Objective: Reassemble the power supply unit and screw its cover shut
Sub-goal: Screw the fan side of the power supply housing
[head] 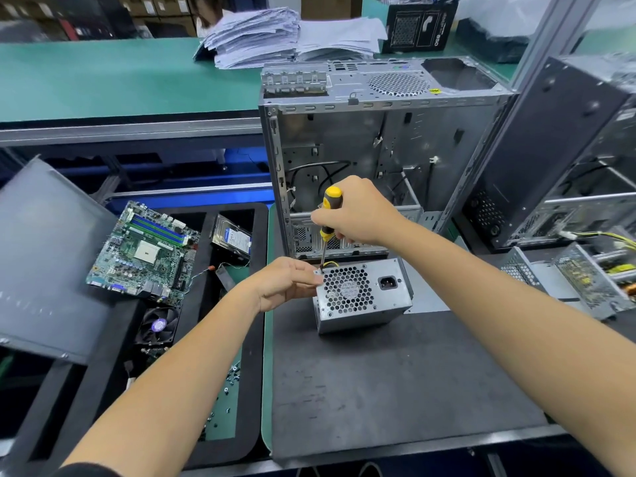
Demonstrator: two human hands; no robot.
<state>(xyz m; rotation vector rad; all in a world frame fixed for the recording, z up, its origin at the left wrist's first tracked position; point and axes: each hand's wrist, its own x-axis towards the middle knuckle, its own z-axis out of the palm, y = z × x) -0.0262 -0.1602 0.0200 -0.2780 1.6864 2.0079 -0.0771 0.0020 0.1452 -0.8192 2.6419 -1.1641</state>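
The PSU [361,297] stands on the dark mat [395,390] of the worktop, just in front of the open case [378,160], fan grille facing up. The right hand [354,215] is wrapped round the yellow-and-black screwdriver [327,228], its thin shaft nearly upright with the tip at the PSU's far left corner. The left hand [285,284] pinches that same corner, fingers curled against the edge, steadying it. The likely trouble: the tip could slip off the small screw head and skate across smooth sheet metal toward the left fingertips, or the screw could go in crooked if the shaft leans. The PSU is a grey steel box with a honeycomb grille; the mat looks scuffed and soft
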